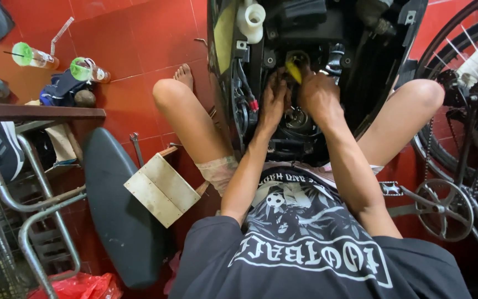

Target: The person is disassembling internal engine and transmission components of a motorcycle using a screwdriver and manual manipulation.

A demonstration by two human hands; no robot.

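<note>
Centrally, engine bay: both hands inside.
Right hand: fingers curled round yellow cloth.
Left hand: just beside cloth, grip indiscernible.

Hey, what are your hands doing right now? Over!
Left hand and right hand both inside open scooter engine bay. Yellow-handled tool between them. Nothing blocking.

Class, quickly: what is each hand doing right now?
Left hand: curled on engine parts; grip cannot be told.
Right hand: closed on a yellow tool.
</note>
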